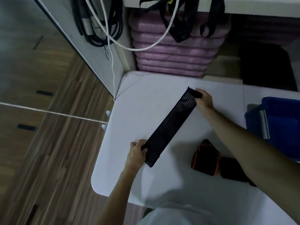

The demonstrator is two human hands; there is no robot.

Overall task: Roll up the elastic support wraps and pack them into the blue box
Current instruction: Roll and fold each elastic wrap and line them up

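The left hand pinches the near end of one flat ribbed black wrap; the right hand grips its far end. Two rolled wraps lie right, near one blue plastic box

Both hands apart, fingers curled.

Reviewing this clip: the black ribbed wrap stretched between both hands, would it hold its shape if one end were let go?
Probably not. The black ribbed wrap looks thin and fabric-like, straight only because the left hand and right hand each hold an end. Released, it would likely go limp. Its flat strip shape suggests it is light and unlikely to roll on the white table.
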